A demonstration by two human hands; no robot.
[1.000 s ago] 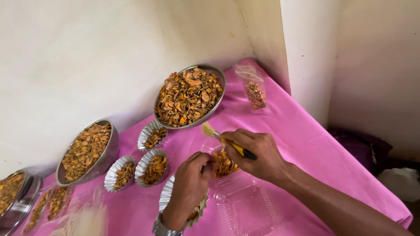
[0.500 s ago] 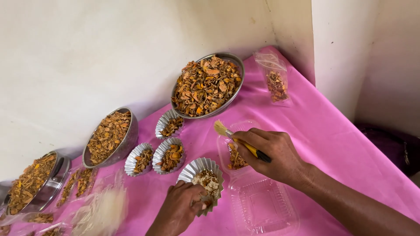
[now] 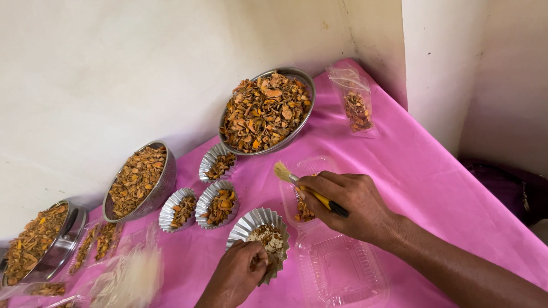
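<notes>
soft even daylight, faint shadows, sharp centre, blur at the lower left corner.

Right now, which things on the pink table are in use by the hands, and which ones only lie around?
In use:
- left hand holding the fluted foil cup
- right hand with the yellow-handled brush
- clear plastic box, some dried pieces inside

Lying about:
- large steel bowl
- three small foil cups
- plastic bag
- side bowl

Hands at work over a pink cloth (image 3: 434,171)

The left hand (image 3: 237,276) grips a fluted foil cup (image 3: 260,228) of pale crumbs; the right hand (image 3: 348,202) holds a yellow-handled brush (image 3: 302,185) over a clear plastic box (image 3: 337,268), near a large metal bowl (image 3: 265,111) of dried orange pieces.
</notes>
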